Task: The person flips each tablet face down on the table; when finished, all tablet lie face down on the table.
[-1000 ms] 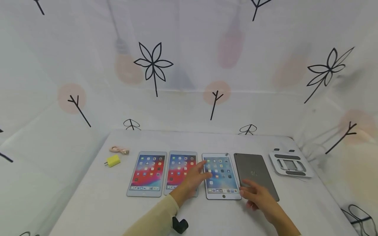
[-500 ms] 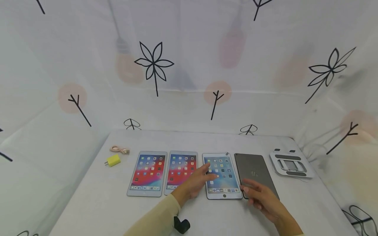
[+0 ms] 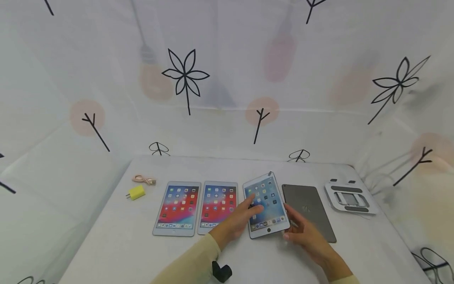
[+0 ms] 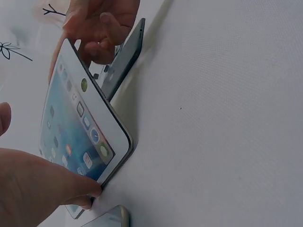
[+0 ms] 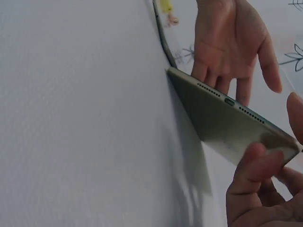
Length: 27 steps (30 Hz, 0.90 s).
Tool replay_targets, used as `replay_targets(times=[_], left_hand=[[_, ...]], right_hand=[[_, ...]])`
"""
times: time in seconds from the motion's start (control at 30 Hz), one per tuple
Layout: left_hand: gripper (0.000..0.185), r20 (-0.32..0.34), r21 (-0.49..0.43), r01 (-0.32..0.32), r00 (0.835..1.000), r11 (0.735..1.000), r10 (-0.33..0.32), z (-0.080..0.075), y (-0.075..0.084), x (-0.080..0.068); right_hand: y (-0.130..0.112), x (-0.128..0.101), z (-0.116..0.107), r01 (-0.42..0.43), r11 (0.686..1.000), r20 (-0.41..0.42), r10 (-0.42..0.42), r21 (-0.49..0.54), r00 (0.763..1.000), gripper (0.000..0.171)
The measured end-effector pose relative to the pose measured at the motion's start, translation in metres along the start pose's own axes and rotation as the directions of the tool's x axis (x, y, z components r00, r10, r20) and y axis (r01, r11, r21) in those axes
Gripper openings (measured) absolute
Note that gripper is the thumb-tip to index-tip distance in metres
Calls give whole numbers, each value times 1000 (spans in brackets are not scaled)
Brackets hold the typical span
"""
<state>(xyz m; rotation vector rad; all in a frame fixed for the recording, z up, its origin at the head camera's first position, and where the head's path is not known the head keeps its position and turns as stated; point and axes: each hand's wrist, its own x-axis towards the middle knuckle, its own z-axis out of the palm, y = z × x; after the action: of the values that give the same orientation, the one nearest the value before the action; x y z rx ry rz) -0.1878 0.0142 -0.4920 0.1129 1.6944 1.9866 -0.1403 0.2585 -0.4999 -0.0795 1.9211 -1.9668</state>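
Observation:
A white-framed tablet (image 3: 271, 197) with a lit blue home screen is tilted, its right side raised off the white table. My right hand (image 3: 307, 236) grips its lower right corner; the right wrist view shows curled fingers (image 5: 258, 163) against the grey underside. At the opposite edge is my left hand (image 3: 238, 221), its fingers touching the side and its thumb held apart over the screen. Two tablets with red and blue screens, one at far left (image 3: 177, 205) and one beside it (image 3: 216, 201), lie flat. A dark grey tablet (image 3: 305, 199) lies back up, partly behind my right hand.
At the back left are a yellow charger plug (image 3: 136, 193) and a coiled pink cable (image 3: 143, 180). A white folding stand (image 3: 350, 197) lies at the right. Patterned white cloth (image 3: 227, 130) rises behind the table (image 3: 117, 244).
The blue-screen tablet lay flat; now its right side is lifted and it is turned slightly. My right hand has moved in and taken hold of its corner. My left hand has shifted slightly right.

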Motion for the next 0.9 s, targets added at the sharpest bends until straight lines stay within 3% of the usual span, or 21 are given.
replay_targets(times=[0.1,0.3,0.6,0.9], left_hand=[[80,-25,2,3,1000,1000,-3,4,1,0],[80,-43,21,-15,999,1000,16,13,5,-1],[83,-78,6,-39,996,999,40,17,7,-5],[83,-102,12,-95,990,995,96,14,8,-5]], right_hand=[[1,5,7,33,999,40,-33,-8,999,93],[1,14,26,100,994,10,-100,-52,995,88],[1,21,48,104,986,89,-93,-131,992,88],[-4,24,68,101,970,82,-85,-221,993,90]])
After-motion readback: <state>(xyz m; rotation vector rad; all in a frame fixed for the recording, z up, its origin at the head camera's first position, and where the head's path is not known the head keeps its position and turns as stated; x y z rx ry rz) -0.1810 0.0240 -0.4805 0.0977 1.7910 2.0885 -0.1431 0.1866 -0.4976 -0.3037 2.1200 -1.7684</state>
